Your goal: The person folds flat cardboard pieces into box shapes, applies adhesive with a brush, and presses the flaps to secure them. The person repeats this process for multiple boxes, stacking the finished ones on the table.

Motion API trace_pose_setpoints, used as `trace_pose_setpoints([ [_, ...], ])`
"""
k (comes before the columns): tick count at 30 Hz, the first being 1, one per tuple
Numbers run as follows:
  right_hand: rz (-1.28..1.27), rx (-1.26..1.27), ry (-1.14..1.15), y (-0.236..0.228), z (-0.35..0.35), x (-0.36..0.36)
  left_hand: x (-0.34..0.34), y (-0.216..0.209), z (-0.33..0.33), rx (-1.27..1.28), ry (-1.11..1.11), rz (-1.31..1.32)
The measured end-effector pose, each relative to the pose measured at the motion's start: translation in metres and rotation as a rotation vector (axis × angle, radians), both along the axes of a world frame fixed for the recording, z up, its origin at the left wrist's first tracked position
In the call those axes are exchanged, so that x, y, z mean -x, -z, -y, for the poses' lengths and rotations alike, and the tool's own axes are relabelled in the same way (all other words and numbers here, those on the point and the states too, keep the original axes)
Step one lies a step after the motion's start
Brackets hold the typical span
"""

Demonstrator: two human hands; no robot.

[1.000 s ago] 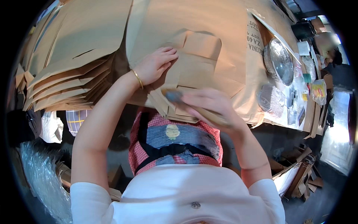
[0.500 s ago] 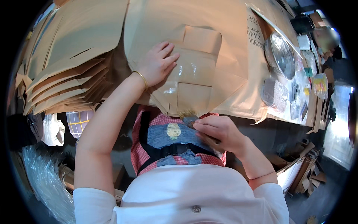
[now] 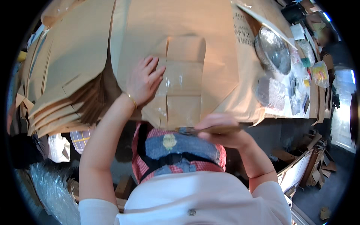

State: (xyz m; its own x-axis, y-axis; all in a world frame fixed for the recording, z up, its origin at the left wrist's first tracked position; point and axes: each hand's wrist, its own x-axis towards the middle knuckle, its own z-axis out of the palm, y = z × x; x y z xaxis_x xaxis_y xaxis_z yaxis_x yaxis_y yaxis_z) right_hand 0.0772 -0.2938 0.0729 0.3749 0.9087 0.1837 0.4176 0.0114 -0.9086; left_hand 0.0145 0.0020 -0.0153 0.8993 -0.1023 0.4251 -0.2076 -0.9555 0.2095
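Observation:
A large brown paper sack [image 3: 221,71] lies before me, its near end folded into a squared shape with a pale strip down the middle. Wet-looking shiny patches show on that strip. My left hand [image 3: 144,80], fingers spread, rests flat on the paper left of the strip. In my right hand [image 3: 221,131], blurred by motion, is a brush [image 3: 186,130] with a wooden handle, held level at the sack's near edge. Its bristles are hard to make out against the paper's edge.
Fanned brown paper sacks [image 3: 75,56] are stacked at the left. At the right stand a shiny metal bowl [image 3: 273,52] and a plastic-wrapped bundle [image 3: 270,92]. Clear plastic wrap [image 3: 56,191] lies at lower left. Another person [image 3: 326,35] is at the far right.
The brush has swung from slanting to nearly level and shifted slightly left along the near edge. My left hand stays on the paper. The whole view has shifted slightly.

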Motion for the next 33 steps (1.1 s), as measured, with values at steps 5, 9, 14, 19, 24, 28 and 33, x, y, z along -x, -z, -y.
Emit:
trace_pose_setpoints([
  [5,-0.278,0.068,0.622,-0.022,-0.021,-0.093,0.005,-0.007,0.002,-0.026,-0.038,-0.066],
  [9,-0.302,0.144,0.625,0.031,-0.055,-0.141,0.002,-0.006,0.002,0.000,-0.034,-0.060],
  [14,-0.178,0.207,0.681,0.016,-0.086,-0.155,0.004,-0.009,0.002,0.006,-0.023,-0.075],
  [19,-0.418,-0.009,0.655,-0.001,-0.116,-0.105,0.005,-0.018,0.001,0.232,-0.076,-0.053],
  [24,-0.230,0.153,0.435,0.031,-0.171,-0.089,0.008,-0.015,0.004,0.265,-0.087,-0.006],
  [28,-0.120,0.297,0.468,0.035,-0.189,-0.111,0.008,-0.013,0.003,0.241,-0.081,-0.009],
  [33,0.192,0.391,0.543,0.012,-0.195,-0.132,0.005,-0.011,0.002,0.227,-0.065,0.016],
])
